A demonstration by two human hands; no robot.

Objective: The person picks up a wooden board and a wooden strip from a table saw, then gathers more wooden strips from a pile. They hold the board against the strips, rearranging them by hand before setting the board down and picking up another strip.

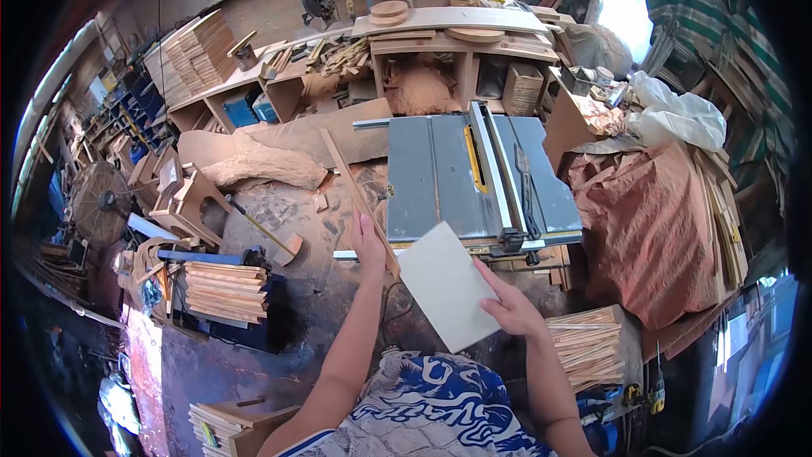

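A long, thin wooden strip (359, 195) slants up and away from my left hand (368, 241), whose fingers are closed on it near its lower end. My right hand (510, 300) grips the right edge of a pale rectangular board (450, 288), thumb on its face and fingers partly hidden behind it. The board is tilted, with its upper corner in front of the near edge of a grey table saw (410, 173). The strip runs along the left side of the saw table.
A yellow-marked blade slot (475, 161) and metal fence (491, 152) cross the saw. Stacked strips lie at left (226, 292) and right (586, 347). A reddish cloth (643, 228) covers something at right. A shelf bench (465, 38) stands behind.
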